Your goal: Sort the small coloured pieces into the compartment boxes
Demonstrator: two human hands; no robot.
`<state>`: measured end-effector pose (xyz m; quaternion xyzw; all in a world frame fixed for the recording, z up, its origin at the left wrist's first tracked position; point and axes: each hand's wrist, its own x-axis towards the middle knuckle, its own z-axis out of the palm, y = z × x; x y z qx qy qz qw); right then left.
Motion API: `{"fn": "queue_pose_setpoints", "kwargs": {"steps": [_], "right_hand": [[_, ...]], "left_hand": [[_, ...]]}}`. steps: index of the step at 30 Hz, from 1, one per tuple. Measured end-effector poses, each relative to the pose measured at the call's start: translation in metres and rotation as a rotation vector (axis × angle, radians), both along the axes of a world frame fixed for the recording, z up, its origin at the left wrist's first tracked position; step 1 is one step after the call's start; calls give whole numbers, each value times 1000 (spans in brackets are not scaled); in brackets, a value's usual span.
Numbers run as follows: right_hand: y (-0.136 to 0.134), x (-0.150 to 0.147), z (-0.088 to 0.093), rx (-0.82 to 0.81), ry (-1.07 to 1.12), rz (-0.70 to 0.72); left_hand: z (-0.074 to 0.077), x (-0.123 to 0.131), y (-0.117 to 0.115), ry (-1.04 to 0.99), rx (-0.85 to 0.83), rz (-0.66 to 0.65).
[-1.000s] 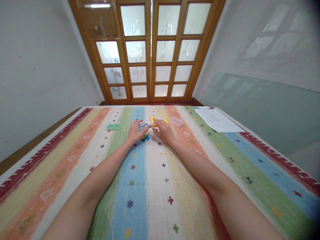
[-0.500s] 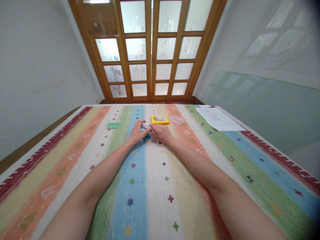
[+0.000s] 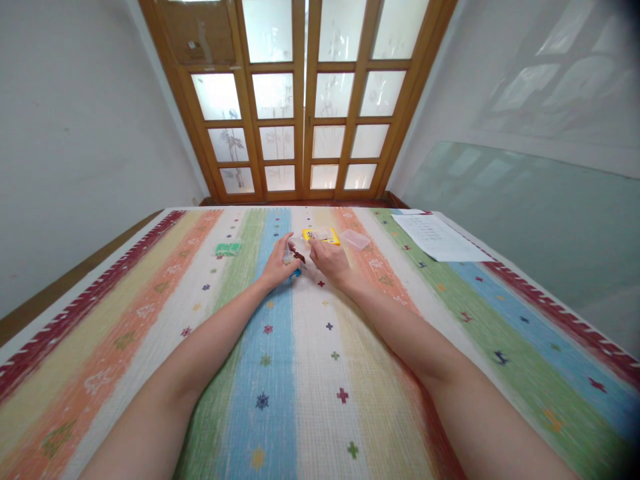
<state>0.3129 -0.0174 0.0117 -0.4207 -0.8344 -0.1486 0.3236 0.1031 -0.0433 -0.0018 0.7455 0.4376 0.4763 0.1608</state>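
Note:
Near the far end of the table my left hand (image 3: 280, 265) curls around what looks like a small clear plastic bag (image 3: 289, 253). A dark brown piece (image 3: 299, 256) shows between my two hands, just off the left fingers. Small blue pieces (image 3: 297, 273) lie below the left thumb, partly covered by it. To the right, my right hand (image 3: 330, 260) is closed in a pinch, a little apart from the left. Whatever its fingertips grip is too small to make out. Right behind that hand sits a yellow box (image 3: 335, 237) with clear plastic on top.
A translucent pinkish plastic lid or tray (image 3: 356, 240) lies right of the yellow box. On the left is a green piece or container (image 3: 228, 249). Printed paper sheets (image 3: 435, 237) rest at the right edge of the striped tablecloth (image 3: 300, 373). Glazed wooden doors (image 3: 303, 133) stand beyond.
My right hand has moved slightly right and up, away from the left, opening a gap. The dark brown piece now shows in that gap. My left hand stays nearly in place.

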Motion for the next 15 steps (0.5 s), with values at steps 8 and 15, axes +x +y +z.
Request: {"fn": "queue_pose_setpoints", "kwargs": {"steps": [8,15], "right_hand": [[3,4,-6,-170,214,-19],[9,10,-13,-257,357,20]], "left_hand": [[0,-10,12,-137,25,-47],[6,-11,5,-45,57,-66]]}}
